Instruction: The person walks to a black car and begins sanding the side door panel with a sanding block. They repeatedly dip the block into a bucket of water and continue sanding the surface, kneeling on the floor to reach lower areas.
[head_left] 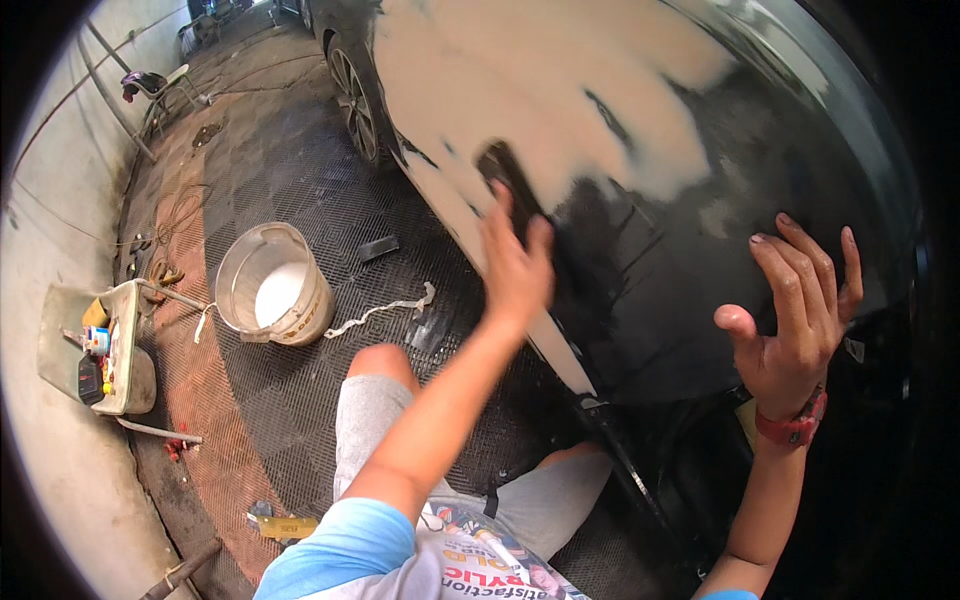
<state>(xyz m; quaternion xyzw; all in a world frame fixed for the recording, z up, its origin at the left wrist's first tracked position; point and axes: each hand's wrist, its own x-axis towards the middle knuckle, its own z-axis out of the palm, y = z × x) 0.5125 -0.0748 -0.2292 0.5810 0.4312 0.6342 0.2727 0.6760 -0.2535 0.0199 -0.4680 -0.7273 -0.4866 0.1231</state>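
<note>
A dark car panel (720,330) fills the right half, with a large pale, sanded-looking patch (540,70) across it. On the edge of that patch my left hand (517,262), slightly blurred, grips a long dark sanding block (508,178) laid against the panel. My right hand (805,310) is held up over the dark part of the panel, fingers spread and nothing in it. Whether its fingertips touch the surface I cannot tell. A red watch (793,428) is on my right wrist.
Left of my knees a translucent bucket (318,312) holds whitish liquid. Near it lie a dark flat block (378,248) and a pale twisted strip (375,312) on the ribbed floor mat. A tool-filled bin (130,350) stands by the wall; a car wheel (352,100) is farther off.
</note>
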